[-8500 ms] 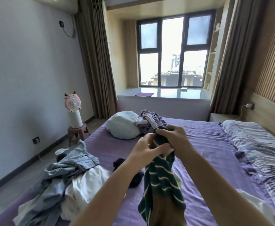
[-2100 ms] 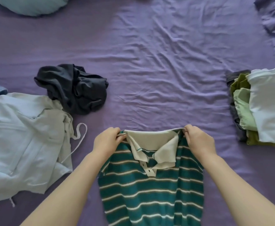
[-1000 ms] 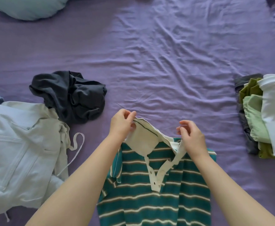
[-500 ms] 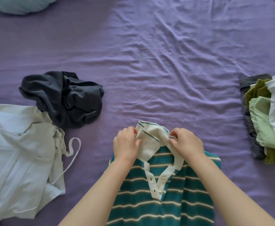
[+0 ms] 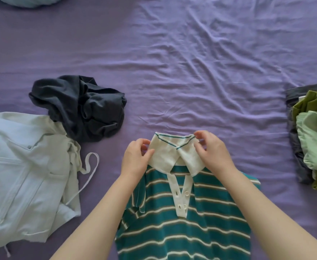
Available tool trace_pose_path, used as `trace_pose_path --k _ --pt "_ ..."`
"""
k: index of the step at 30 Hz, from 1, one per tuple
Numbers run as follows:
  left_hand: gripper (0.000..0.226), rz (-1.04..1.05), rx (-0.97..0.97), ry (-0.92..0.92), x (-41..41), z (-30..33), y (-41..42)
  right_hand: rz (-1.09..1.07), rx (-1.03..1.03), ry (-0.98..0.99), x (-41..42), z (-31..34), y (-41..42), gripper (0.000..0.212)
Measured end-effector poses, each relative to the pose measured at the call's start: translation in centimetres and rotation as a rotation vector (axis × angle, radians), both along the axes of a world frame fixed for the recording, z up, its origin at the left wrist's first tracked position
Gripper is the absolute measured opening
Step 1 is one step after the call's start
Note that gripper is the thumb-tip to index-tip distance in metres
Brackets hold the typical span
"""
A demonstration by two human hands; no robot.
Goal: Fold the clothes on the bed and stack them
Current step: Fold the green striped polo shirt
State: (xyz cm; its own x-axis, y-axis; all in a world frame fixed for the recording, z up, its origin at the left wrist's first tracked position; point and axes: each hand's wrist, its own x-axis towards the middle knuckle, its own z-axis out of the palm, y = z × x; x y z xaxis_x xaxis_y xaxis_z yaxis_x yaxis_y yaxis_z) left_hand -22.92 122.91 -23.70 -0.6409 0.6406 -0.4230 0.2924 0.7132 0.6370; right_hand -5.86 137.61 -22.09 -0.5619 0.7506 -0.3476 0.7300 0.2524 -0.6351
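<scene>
Purple bed sheet [image 5: 191,62] under all. Striped polo shirt [image 5: 182,222] flat at near edge; pale jacket [image 5: 22,175] to its left, dark garment [image 5: 82,107] up-left, folded stack [image 5: 311,136] right. L hand [image 5: 137,158] & R hand [image 5: 212,152] each pinch shirt's collar [image 5: 172,151].

1 striped polo [image 5: 182,228], 1 dark garment [image 5: 82,107], 1 pale jacket [image 5: 22,171], 1 folded stack [image 5: 311,136] (several layers), 2 hands.

Two bare forearms enter from the lower edge of the frame, sleeveless as far as visible. The left hand [image 5: 136,160] and right hand [image 5: 213,152] wear no gloves, rings or watch.
</scene>
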Motion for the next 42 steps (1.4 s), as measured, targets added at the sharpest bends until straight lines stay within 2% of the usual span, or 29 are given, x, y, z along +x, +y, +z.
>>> trace_pose_path --k 3,5,7,8,10,12,15,17,20,24,28,31,33,37,38,40,42 --pt "0.018 -0.065 0.085 0.100 1.4 1.4 -2.5 0.315 0.222 -0.010 0.6 -0.1 -1.0 0.029" --pt "0.018 -0.134 0.081 0.138 2.2 2.0 -4.4 0.501 0.250 -0.126 0.0 -0.4 -1.7 0.040" --pt "0.023 -0.201 0.032 0.151 2.8 2.1 -6.0 0.582 0.258 -0.276 -0.8 -0.8 -2.2 0.050" --pt "0.029 -0.225 -0.001 0.148 3.1 2.1 -6.6 0.586 0.273 -0.321 -1.1 -1.1 -2.3 0.050" --pt "0.042 -0.277 -0.073 0.137 3.6 2.0 -7.7 0.565 0.315 -0.309 -1.5 -1.3 -2.5 0.036" --pt "0.054 -0.332 -0.117 0.134 4.1 1.9 -8.6 0.472 0.262 -0.153 -1.6 -1.3 -2.4 0.023" --pt "0.074 -0.395 -0.185 0.172 4.5 1.7 -9.4 0.173 -0.005 0.111 -2.1 -0.1 -1.8 0.014" --pt "0.083 -0.434 -0.274 0.229 4.6 1.6 -9.9 0.086 0.054 0.075 -2.2 0.3 -1.7 0.020" --pt "0.075 -0.407 -0.290 0.327 4.5 1.9 -10.4 0.230 0.291 -0.021 -2.1 0.4 -3.7 0.029" --pt "0.059 -0.271 -0.223 0.320 3.1 2.7 -11.3 0.422 0.273 0.047 -3.2 0.5 -8.2 0.028" --pt "0.046 -0.095 -0.047 0.174 0.5 2.8 -12.1 0.526 0.292 0.056 -4.9 0.2 -10.8 0.035" --pt "0.040 0.011 0.022 0.167 -2.2 2.3 -12.1 0.446 0.350 0.081 -4.9 0.3 -11.9 0.038" --pt "0.040 -0.036 -0.073 0.210 -3.3 1.7 -11.8 0.423 0.405 0.062 -3.9 0.3 -12.2 0.039" --pt "0.048 -0.193 -0.296 0.481 -2.2 1.2 -10.5 0.374 0.459 -0.008 -0.6 0.2 -11.8 0.035" --pt "0.049 -0.200 -0.273 0.533 -1.4 1.5 -9.8 0.319 0.448 -0.036 0.3 0.3 -11.5 0.034" --pt "0.043 -0.228 -0.107 0.557 0.7 2.1 -8.1 0.209 0.425 -0.083 1.7 0.3 -10.8 0.035" --pt "0.033 -0.310 0.072 0.445 2.9 2.6 -6.1 0.128 0.407 -0.113 2.8 0.3 -10.1 0.039"
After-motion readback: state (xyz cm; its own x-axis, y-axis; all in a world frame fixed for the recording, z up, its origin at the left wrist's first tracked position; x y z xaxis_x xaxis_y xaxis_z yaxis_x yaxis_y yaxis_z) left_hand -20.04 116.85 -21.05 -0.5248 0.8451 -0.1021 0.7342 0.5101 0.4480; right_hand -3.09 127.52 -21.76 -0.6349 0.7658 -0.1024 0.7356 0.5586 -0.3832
